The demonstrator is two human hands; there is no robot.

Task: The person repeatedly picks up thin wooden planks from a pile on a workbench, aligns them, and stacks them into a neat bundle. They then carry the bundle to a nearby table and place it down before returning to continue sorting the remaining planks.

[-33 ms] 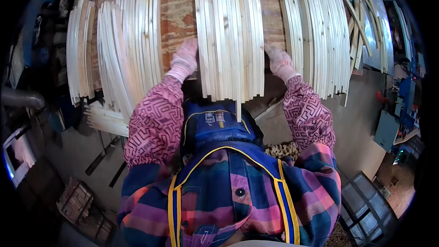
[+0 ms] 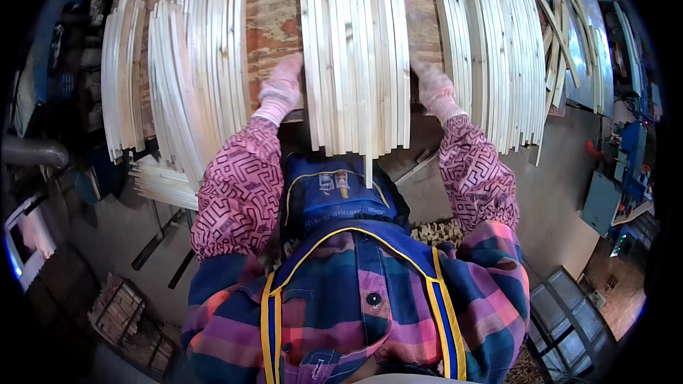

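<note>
A row of long pale wooden strips (image 2: 353, 64) lies side by side before me, one strip jutting out toward my apron. My left hand (image 2: 281, 85), in a pale pink work glove, is at the row's left edge, fingers stretched toward the outermost strip. Across from it, my right hand (image 2: 432, 87), gloved alike, has its fingers against or very near the right edge. Both hands look open, though the fingers are slightly blurred and the tips partly hidden. Patterned pink sleeve covers reach up both forearms. The strips rest on a worn brown wooden board (image 2: 274, 18).
More wooden strips (image 2: 210, 64) lie on the left of the board, and another group (image 2: 504, 64) on the right. Loose crossed sticks (image 2: 557, 43) are at the far right. A blue-grey machine box (image 2: 603, 203) stands beyond. A pallet of wood pieces (image 2: 117, 309) sits lower left.
My left hand has shifted slightly left, its fingers still by the row's edge. The strips appear a little further left in the picture; the right hand has barely moved.
</note>
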